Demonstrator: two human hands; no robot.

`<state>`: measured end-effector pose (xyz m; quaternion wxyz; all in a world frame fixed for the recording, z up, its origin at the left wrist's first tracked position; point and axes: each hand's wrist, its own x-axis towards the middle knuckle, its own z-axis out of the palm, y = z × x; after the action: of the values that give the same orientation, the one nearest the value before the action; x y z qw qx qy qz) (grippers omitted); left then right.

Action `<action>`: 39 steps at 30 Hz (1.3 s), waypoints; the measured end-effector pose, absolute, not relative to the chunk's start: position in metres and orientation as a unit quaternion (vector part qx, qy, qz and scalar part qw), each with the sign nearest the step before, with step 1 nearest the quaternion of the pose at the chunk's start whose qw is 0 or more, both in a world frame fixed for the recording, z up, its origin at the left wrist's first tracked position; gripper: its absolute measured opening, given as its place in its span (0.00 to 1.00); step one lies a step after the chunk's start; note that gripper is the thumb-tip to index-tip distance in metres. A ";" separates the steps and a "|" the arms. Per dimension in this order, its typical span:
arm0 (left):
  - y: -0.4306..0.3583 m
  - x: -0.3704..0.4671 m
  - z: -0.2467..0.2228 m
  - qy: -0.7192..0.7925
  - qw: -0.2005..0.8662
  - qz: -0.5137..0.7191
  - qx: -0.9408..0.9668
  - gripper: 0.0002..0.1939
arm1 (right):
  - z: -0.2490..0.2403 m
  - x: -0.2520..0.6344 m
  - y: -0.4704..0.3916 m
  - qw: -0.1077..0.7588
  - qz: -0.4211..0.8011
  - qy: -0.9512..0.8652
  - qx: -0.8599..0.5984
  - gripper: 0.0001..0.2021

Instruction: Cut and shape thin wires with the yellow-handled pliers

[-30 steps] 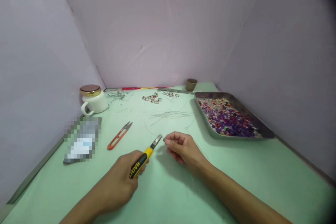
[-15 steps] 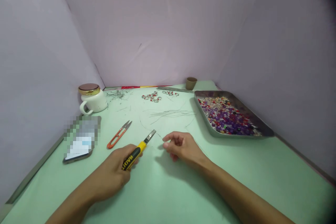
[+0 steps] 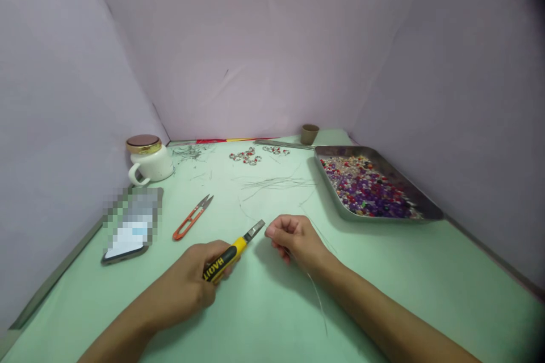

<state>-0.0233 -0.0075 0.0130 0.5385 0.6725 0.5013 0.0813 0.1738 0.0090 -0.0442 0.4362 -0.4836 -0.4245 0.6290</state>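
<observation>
My left hand is wrapped round a yellow and black utility knife, whose metal tip points up and right. Just right of that tip, my right hand pinches a thin wire between thumb and forefinger. The wire trails below the palm toward the front. Another faint strand runs up and left from near the knife tip. Orange thread snips lie left of the knife. Behind the hands, several loose thin wires lie on the pale green tabletop.
A metal tray of mixed beads stands at the right. At the left are a phone and a lidded white mug. Farther back are red-and-clear beaded pieces, wire scraps and a small brown cup.
My left hand has moved right with the knife, bringing its tip near my right fingertips. My right fingers have closed more, and a wire now hangs below that hand.
</observation>
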 end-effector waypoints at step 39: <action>-0.011 -0.027 -0.006 0.489 0.451 0.098 0.740 0.14 | -0.051 0.174 0.009 0.386 0.676 -0.407 -0.478 0.13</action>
<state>-0.0268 -0.0110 -0.0061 0.4510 0.7399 0.4895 0.0983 0.1739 0.0086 -0.0513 0.3860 -0.4781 -0.4065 0.6762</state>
